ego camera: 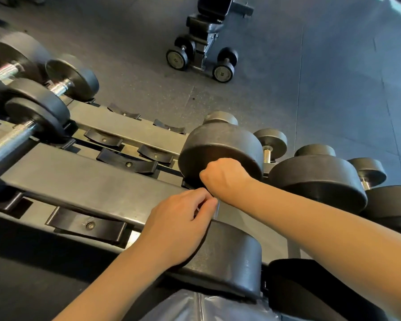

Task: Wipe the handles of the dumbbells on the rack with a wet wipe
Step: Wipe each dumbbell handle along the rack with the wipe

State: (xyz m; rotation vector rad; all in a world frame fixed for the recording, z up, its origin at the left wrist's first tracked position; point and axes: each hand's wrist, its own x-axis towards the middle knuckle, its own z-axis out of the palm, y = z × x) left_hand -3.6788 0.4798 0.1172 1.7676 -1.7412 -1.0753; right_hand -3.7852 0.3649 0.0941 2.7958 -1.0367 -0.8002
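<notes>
Black dumbbell [220,149] on rack [83,179]; both hands on handle [217,208].

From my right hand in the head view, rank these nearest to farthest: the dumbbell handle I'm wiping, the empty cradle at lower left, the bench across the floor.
From the right hand:
1. Dumbbell handle, directly under it.
2. Empty cradle, lower left on the rack.
3. Bench, far across the floor, top.

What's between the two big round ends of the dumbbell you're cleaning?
In the head view, the shiny handle, mostly hidden by both hands: left hand, right hand.
</notes>
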